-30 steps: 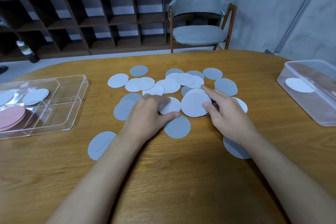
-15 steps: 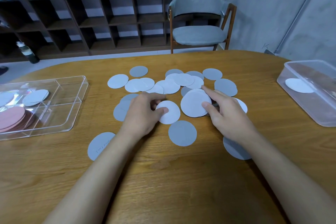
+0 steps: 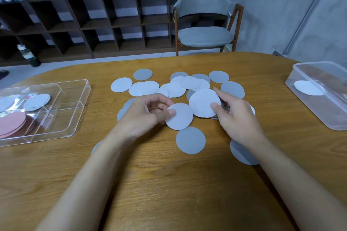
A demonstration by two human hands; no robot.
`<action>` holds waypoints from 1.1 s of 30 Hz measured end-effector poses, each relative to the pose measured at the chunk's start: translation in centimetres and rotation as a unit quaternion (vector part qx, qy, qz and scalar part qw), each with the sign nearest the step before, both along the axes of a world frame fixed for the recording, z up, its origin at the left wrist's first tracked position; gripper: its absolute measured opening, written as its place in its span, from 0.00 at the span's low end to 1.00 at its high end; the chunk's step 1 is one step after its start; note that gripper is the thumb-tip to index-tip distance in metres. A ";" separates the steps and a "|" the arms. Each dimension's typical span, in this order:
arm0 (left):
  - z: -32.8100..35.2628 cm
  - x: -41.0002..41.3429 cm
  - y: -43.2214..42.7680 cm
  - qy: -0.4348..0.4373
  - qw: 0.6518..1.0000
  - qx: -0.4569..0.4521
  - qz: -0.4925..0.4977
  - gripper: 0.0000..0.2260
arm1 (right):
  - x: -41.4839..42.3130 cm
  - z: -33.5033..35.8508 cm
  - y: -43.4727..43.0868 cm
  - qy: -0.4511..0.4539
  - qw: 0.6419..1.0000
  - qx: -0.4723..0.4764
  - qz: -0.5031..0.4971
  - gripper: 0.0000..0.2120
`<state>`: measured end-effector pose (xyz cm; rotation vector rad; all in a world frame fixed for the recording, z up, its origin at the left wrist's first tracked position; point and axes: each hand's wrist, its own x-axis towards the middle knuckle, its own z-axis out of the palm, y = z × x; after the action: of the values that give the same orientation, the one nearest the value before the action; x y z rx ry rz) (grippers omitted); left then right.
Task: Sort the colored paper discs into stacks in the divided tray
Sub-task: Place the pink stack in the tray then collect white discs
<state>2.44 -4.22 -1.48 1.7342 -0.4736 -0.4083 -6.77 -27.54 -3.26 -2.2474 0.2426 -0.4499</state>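
Round paper discs (image 3: 176, 88), pale and darker grey, lie scattered and overlapping on the oval wooden desk (image 3: 169, 184) in the head view. The left hand (image 3: 148, 113) closes its grip on one pale grey disc (image 3: 180, 120), thumb on top. Beside it, the right hand (image 3: 238, 118) grips a small stack of pale discs (image 3: 203, 104). At left sits the clear plastic divided tray (image 3: 80, 114), with a stack of pink discs (image 3: 11, 124) in a near compartment and a pale tray disc (image 3: 36, 102) in a far one.
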 end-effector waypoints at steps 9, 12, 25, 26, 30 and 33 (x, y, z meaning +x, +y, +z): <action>-2.4 -0.8 -2.2 -0.131 0.986 0.041 0.091 0.12 | -0.1 -0.1 1.3 -0.004 0.994 0.030 0.102 0.22; -2.6 -1.0 -2.2 -0.176 0.979 0.102 0.032 0.15 | -0.2 -0.2 1.6 0.006 0.993 -0.003 0.118 0.22; -2.6 -2.5 -2.1 -0.326 0.931 0.148 0.075 0.20 | 0.2 -0.3 3.1 0.086 0.969 -0.200 0.114 0.33; -2.7 -2.6 -2.1 -0.336 0.926 0.154 0.076 0.20 | 0.2 -0.4 3.2 0.078 0.972 -0.193 0.108 0.33; -2.6 -2.9 -1.9 -0.370 0.914 0.151 0.072 0.19 | -0.1 -0.5 2.8 0.025 0.984 -0.157 0.081 0.28; -2.9 -3.0 -2.0 -0.372 0.911 0.154 0.089 0.18 | -0.4 -0.5 3.0 0.023 0.983 -0.158 0.089 0.27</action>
<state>-0.58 -6.21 -4.34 2.1998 -0.8123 0.3606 -7.19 -24.51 -3.73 -2.5639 -0.0087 -0.3609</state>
